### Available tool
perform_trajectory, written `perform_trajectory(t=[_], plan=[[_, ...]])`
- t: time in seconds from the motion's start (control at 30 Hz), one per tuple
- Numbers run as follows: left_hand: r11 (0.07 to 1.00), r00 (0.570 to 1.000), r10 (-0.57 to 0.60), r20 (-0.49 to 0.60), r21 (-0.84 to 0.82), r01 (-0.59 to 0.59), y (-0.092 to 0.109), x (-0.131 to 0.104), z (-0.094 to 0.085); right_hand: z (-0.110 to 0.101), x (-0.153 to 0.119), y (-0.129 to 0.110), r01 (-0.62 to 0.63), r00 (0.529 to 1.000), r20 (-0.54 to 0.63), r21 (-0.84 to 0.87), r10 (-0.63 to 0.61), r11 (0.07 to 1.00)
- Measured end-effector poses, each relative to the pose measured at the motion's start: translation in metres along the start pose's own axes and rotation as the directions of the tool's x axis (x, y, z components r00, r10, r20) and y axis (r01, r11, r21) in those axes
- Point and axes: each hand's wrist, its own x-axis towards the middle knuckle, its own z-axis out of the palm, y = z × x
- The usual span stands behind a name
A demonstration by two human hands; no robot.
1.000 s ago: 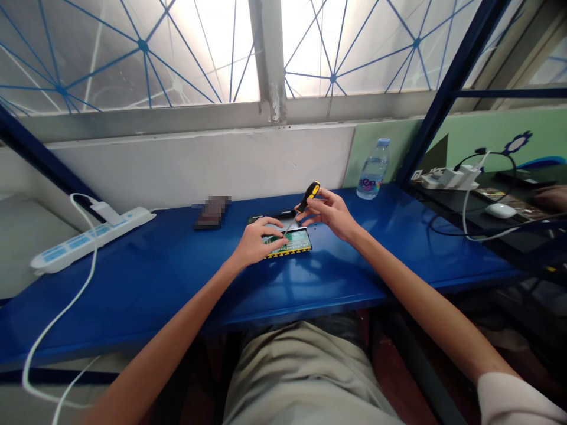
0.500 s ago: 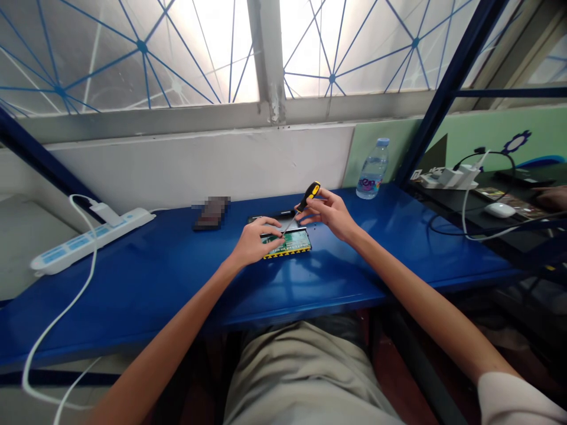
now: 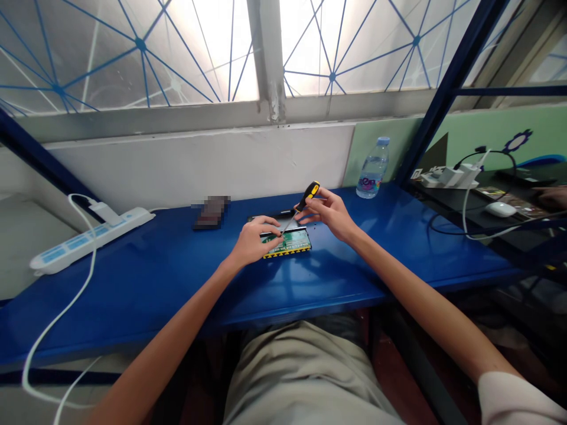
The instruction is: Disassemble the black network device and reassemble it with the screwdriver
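My right hand (image 3: 331, 213) grips a screwdriver (image 3: 310, 193) by its black and yellow handle. The shaft slants down and left toward a green circuit board (image 3: 295, 239) with a yellow-and-black lower edge, lying on the blue table. My left hand (image 3: 257, 239) rests over the board's left part, its thumb and fingertips pinched close around the screwdriver's tip. Whatever lies between those fingertips is too small to make out. Just behind the board, partly covered by my hands, is a dark flat casing (image 3: 266, 216). A few tiny dark bits (image 3: 315, 224) lie by my right fingers.
A blurred-out dark flat object (image 3: 210, 213) lies behind and left of the board. The white power strip (image 3: 93, 239) with its cable is at far left. A water bottle (image 3: 372, 168) stands at the back right. Beyond it, a dark table (image 3: 527, 189) carries chargers and a mouse.
Almost nothing differs. Both hands and the screwdriver stay in place over the board, with only a very slight shift of the view.
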Motion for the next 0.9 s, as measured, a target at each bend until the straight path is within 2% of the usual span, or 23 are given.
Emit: perform_trajectory(t=[0.6,0.9], plan=[[0.998,1.000,0.011,0.016,0.067,-0.012,-0.0038,0.0006,-0.0009,0.0024,-0.0012,-0.0028,0.007,1.000,0.015,-0.059,-0.006,0.998],[1.000,1.000,0.002,0.011,0.026,-0.002,-0.0055,0.0005,-0.0008,0.0034,-0.0026,-0.0047,0.016,0.999,0.029,-0.069,-0.014,0.998]])
